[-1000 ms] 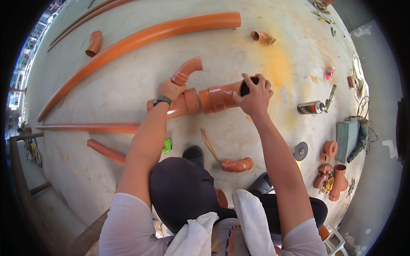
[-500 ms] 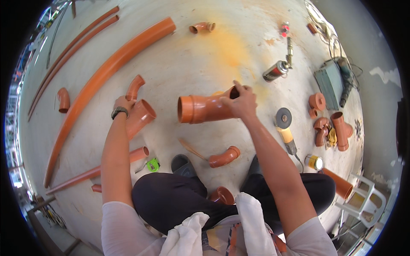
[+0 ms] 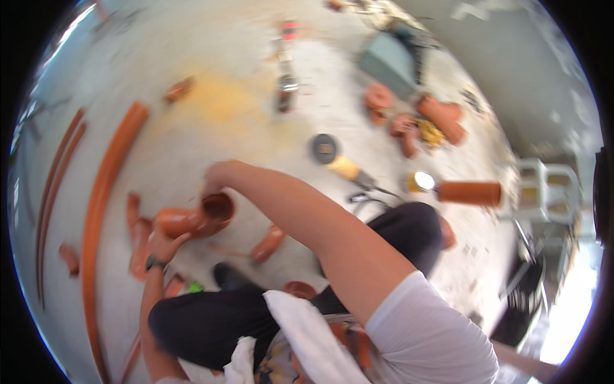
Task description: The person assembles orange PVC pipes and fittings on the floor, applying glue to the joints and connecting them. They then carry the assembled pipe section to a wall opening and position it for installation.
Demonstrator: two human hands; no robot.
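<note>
One blurred orange fitting (image 3: 183,224) in left fingers (image 3: 158,239), right fingers (image 3: 213,182) half hidden, grip unclear

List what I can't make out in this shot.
Head view: right hand, fingers smeared by motion blur; exact grip on the orange pipe fitting unclear.
Head view: wristwatch, dial too blurred to read.
Head view: long thick orange pipe, lower end cut off by the bottom edge.

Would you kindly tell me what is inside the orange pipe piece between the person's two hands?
Only dark reddish inner wall shows through the open mouth of the orange pipe piece. Its deeper interior is hidden by its own walls, so whether anything sits there cannot be told.
</note>
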